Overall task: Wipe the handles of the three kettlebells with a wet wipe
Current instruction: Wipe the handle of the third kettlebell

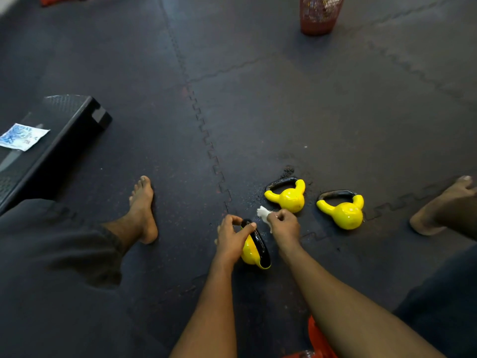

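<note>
Three yellow kettlebells with black handles lie on the dark rubber floor. My left hand [232, 237] grips the nearest kettlebell [254, 250] at the top of its handle, holding it tilted. My right hand [282, 226] pinches a crumpled white wet wipe [263, 214] just right of that handle, slightly above it. The middle kettlebell [287, 196] lies on its side just beyond my right hand. The right kettlebell [343, 211] lies farther right, handle pointing away.
My bare feet rest at left [143, 210] and at right [438, 205]. A black step bench [59, 135] with a blue-white wipe packet [22, 136] stands at left. A red mesh bin [320, 14] is far back. Something red [318, 339] sits under my right forearm.
</note>
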